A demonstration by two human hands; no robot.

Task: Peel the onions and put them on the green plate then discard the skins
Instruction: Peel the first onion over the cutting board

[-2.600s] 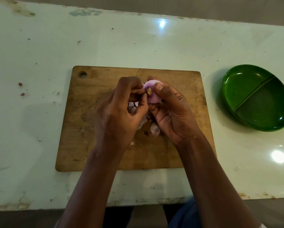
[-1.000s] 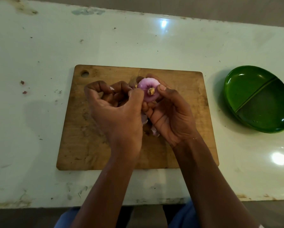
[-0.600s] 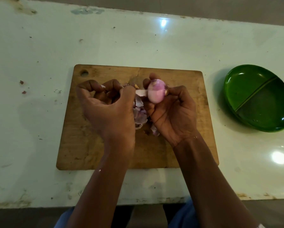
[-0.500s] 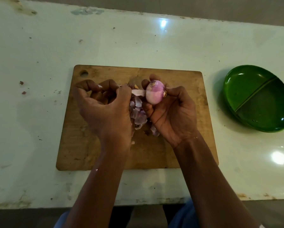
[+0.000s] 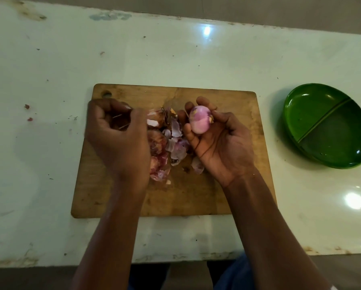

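Note:
My right hand [image 5: 219, 143] grips a peeled pink onion [image 5: 200, 121] in its fingertips, above the middle of the wooden cutting board [image 5: 175, 197]. My left hand [image 5: 116, 141], blurred and with curled fingers, is just left of it and pinches a pale strip of onion skin [image 5: 152, 122]. Between the hands lies a pile of loose skins [image 5: 176, 141] and reddish-brown unpeeled onions [image 5: 157, 155], partly hidden by my left hand. The green divided plate [image 5: 309, 114] sits on the counter to the right of the board, with nothing in it.
The board lies on a pale, stained counter [image 5: 50, 70]. Its front edge runs below the board. A few small red scraps [image 5: 28, 113] lie on the counter to the left.
My left hand has pulled a strip of skin off the onion and moved left with it. My right hand has turned the onion and shifted slightly right.

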